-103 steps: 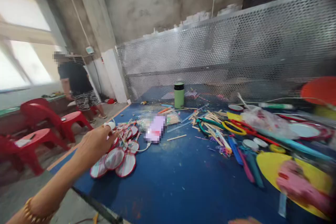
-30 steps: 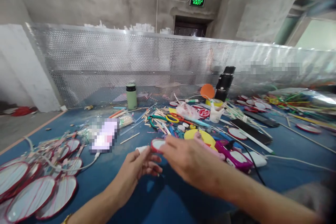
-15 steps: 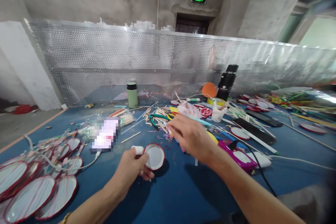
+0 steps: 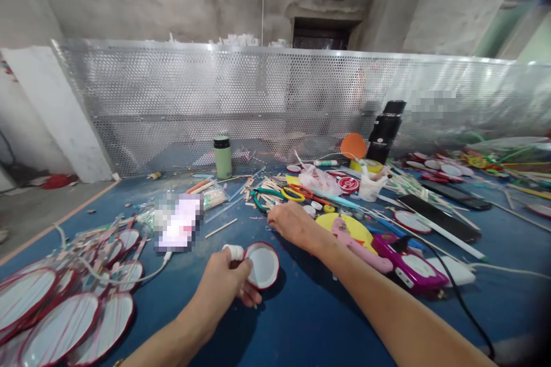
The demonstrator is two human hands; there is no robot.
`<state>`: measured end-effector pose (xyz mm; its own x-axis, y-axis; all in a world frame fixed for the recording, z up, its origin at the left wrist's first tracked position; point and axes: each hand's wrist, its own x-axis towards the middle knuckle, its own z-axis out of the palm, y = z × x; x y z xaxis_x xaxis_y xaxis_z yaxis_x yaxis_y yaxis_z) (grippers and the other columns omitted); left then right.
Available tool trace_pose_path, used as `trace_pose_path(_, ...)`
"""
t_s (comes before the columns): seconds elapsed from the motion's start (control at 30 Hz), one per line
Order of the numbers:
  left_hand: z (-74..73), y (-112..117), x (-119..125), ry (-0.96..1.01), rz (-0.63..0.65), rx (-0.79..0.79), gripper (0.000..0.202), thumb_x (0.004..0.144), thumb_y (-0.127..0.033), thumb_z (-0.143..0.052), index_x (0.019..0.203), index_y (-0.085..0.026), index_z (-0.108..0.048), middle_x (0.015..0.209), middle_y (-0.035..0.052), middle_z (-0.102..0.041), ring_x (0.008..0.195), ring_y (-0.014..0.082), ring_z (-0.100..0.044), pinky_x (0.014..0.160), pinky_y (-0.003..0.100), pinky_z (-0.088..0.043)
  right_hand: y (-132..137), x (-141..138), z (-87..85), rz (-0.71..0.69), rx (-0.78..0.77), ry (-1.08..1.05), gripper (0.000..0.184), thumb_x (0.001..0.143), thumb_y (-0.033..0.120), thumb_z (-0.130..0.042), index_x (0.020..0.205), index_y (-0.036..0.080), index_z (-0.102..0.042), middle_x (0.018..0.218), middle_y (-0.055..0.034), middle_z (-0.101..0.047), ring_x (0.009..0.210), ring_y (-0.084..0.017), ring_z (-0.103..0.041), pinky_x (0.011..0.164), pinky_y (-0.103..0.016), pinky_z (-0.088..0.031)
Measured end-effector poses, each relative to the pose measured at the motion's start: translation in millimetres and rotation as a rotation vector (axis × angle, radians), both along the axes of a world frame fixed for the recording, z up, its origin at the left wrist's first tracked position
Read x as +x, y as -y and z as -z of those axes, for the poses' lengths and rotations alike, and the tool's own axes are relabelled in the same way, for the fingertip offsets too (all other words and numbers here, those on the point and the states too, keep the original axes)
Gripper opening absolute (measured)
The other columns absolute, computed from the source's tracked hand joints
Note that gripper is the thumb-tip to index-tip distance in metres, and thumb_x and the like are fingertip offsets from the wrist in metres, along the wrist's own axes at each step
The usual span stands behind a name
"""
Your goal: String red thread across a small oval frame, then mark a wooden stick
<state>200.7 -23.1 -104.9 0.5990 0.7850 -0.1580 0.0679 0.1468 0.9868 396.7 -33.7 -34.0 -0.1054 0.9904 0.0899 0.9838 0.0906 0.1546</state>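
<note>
Right hand (image 4: 293, 225): fingers partly hidden, contents unclear. Small disc (image 4: 263, 265): rim part-hidden by left hand (image 4: 228, 278). Leftmost discs (image 4: 24, 300), toward desk's (image 4: 301, 321) left edge: cut off by picture.

And here's the disc (image 4: 265, 266), round and white-faced with a thin red rim, pinched by its left edge in the left hand (image 4: 221, 280), face tipped up over the tabletop (image 4: 301, 321); beyond, pale slim sticks (image 4: 272, 184) sprawl in a loose heap, right hand (image 4: 293, 223) at its near side.

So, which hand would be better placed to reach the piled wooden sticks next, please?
Probably the right hand: it is nearer the piled sticks, while the left hand holds a red-rimmed disc.
</note>
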Motion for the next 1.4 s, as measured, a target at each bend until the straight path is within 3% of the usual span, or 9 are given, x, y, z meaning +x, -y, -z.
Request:
trace_pose_path(0.17,-2.0,1,0,-0.031,-0.013,0.007,0.017,0.081,-0.031,-0.064,0.081,-0.017,-0.054,0.048,0.0004,-0.068,0.046,0.0207,-0.072,0.041,0.023,-0.053,1,2,11.2,-0.072,-0.004,0.034,0.024,0.097,0.022,-0.053,0.095,0.015,-0.076,0.100,-0.0130,-0.076,0.098,-0.022,-0.070,0.081,-0.029,-0.044)
trace_pose_path(0.33,-4.1,0,2,0.007,0.009,0.012,0.013,0.079,-0.027,-0.060,0.082,-0.018,-0.052,0.050,-0.0010,-0.067,0.044,0.0199,-0.071,0.039,0.022,-0.052,-5,-1,26.9,-0.107,0.037,0.044,0.025,0.092,0.008,-0.049,0.091,0.012,-0.074,0.094,-0.0153,-0.074,0.092,-0.023,-0.070,0.080,-0.032,-0.044)
trace_pose_path(0.53,-8.5,3,6,-0.016,-0.010,0.039,0.018,0.075,-0.033,-0.061,0.075,-0.021,-0.048,0.043,-0.0042,-0.059,0.038,0.0173,-0.065,0.036,0.021,-0.049,-2,2,29.5,-0.084,0.093,-0.024,0.019,0.087,0.008,-0.053,0.092,0.014,-0.070,0.098,-0.0138,-0.074,0.087,-0.022,-0.070,0.072,-0.029,-0.043)
trace_pose_path(0.7,-8.0,6,6,-0.050,0.025,0.103,0.016,0.076,-0.033,-0.058,0.079,-0.020,-0.051,0.047,-0.0038,-0.058,0.040,0.0151,-0.061,0.038,0.022,-0.047,8,4,23.2,-0.104,0.159,-0.207,0.011,0.085,0.012,-0.055,0.087,0.019,-0.063,0.092,-0.0027,-0.071,0.082,-0.015,-0.067,0.070,-0.023,-0.044)
trace_pose_path(0.83,-8.6,6,1,-0.071,0.013,0.257,0.010,0.077,-0.027,-0.056,0.074,-0.017,-0.056,0.054,-0.0037,-0.054,0.048,0.0127,-0.055,0.046,0.023,-0.043,14,2,19.4,-0.126,0.215,-0.626,0.007,0.083,0.017,-0.054,0.078,0.020,-0.057,0.072,0.0020,-0.063,0.064,-0.012,-0.059,0.061,-0.023,-0.042)
trace_pose_path(0.93,-12.9,6,-2,-0.019,-0.016,0.360,0.014,0.078,-0.025,-0.058,0.073,-0.014,-0.065,0.063,-0.0011,-0.056,0.063,0.0141,-0.054,0.060,0.025,-0.042,17,0,17.2,-0.100,0.128,-0.913,0.011,0.087,0.026,-0.053,0.078,0.021,-0.055,0.063,0.0041,-0.057,0.055,-0.011,-0.054,0.054,-0.023,-0.041)
trace_pose_path(1.07,-19.7,6,-5,0.046,-0.004,0.280,0.021,0.079,-0.033,-0.064,0.074,-0.013,-0.068,0.065,0.0000,-0.059,0.064,0.0148,-0.051,0.061,0.026,-0.040,18,-1,15.4,-0.073,-0.044,-1.184,0.013,0.087,0.032,-0.055,0.084,0.020,-0.057,0.068,0.0041,-0.060,0.049,-0.008,-0.052,0.046,-0.021,-0.039)
trace_pose_path(1.3,-25.1,5,-8,0.192,-0.022,0.309,0.020,0.079,-0.031,-0.070,0.086,-0.013,-0.076,0.103,0.0087,-0.066,0.085,0.0215,-0.063,0.075,0.030,-0.049,21,-7,16.9,-0.075,-0.282,-1.298,0.022,0.083,0.039,-0.066,0.083,0.017,-0.064,0.057,0.0059,-0.056,0.044,-0.006,-0.047,0.043,-0.018,-0.040)
trace_pose_path(1.4,-27.4,4,-8,0.185,0.017,0.324,0.021,0.081,-0.030,-0.067,0.090,-0.014,-0.077,0.098,0.0086,-0.066,0.087,0.0234,-0.064,0.077,0.032,-0.049,24,-11,18.0,-0.062,-0.364,-1.332,0.031,0.080,0.047,-0.070,0.080,0.016,-0.064,0.056,0.0049,-0.058,0.042,-0.007,-0.050,0.041,-0.019,-0.042)
